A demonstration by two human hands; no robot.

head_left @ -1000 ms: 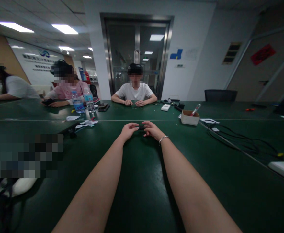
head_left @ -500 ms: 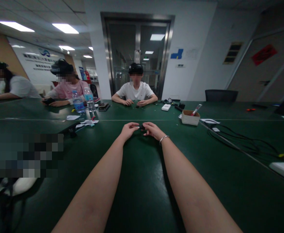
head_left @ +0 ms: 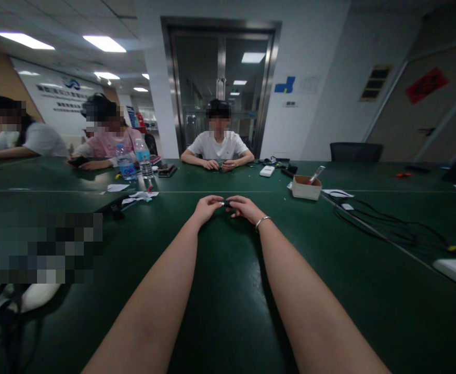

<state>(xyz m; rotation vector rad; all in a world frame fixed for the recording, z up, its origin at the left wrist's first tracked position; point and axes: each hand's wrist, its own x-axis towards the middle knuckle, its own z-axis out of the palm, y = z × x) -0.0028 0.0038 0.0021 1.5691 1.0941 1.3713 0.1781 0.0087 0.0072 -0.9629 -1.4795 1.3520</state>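
Both my arms stretch forward over the dark green table [head_left: 228, 291]. Between my fingertips is a small black object [head_left: 226, 204] with a bright silvery bit at its left end. My left hand [head_left: 208, 209] pinches that left end. Its right end is gripped by my right hand [head_left: 244, 208], whose lower fingers curl beneath. A metal bracelet [head_left: 263, 222] circles my right wrist. What exactly the small object is cannot be made out.
Beyond my right hand stands a small box [head_left: 306, 189] with a tube in it. Black cables [head_left: 391, 224] lie at the right. Two bottles [head_left: 143, 160], papers [head_left: 140, 197] and a phone [head_left: 167, 171] are at the left. Several people sit around the table.
My right hand has shifted slightly to the left, closer to my left hand, and less of the black object shows. The hands of the person opposite have moved slightly.
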